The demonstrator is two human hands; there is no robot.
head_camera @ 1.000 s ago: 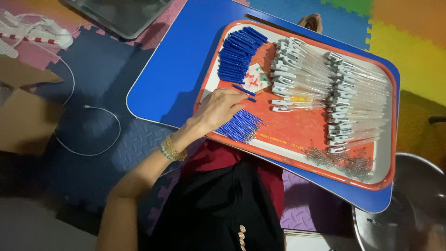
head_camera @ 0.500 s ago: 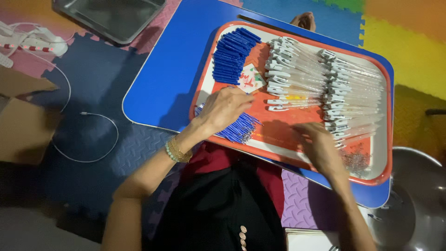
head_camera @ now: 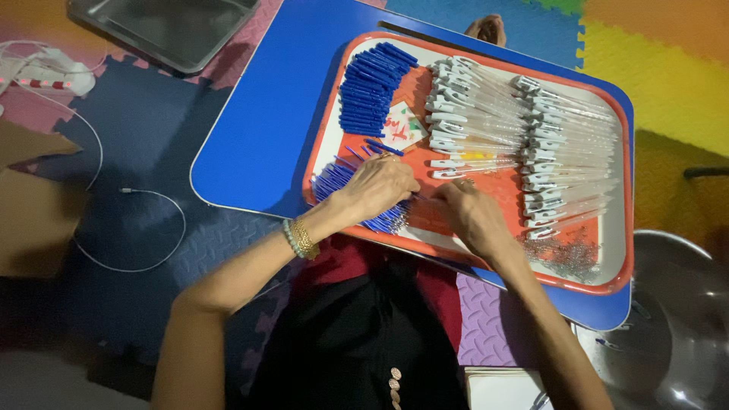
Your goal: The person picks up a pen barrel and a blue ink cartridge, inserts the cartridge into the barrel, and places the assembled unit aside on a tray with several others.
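An orange tray (head_camera: 619, 277) lies on a small blue table (head_camera: 258, 129). My left hand (head_camera: 377, 186) rests palm down on a loose pile of thin blue sticks (head_camera: 331, 181) at the tray's near left corner. My right hand (head_camera: 469, 212) sits just to its right on the tray floor, fingers curled toward the left hand; what it pinches is hidden. A neat stack of blue pen parts (head_camera: 370, 89) fills the far left of the tray. Rows of clear pen barrels with white caps (head_camera: 524, 129) cover the middle and right. Small metal springs (head_camera: 571, 257) lie heaped at the near right.
A metal tray (head_camera: 163, 30) lies on the foam floor mat beyond the table. A white cable (head_camera: 144, 228) and a cardboard piece (head_camera: 30, 205) are at the left. A steel bowl (head_camera: 676, 326) stands at the right. A foot (head_camera: 487, 29) shows past the tray.
My right hand came into view and moved left across the tray until it is beside my left hand. My left hand stayed on the blue sticks.
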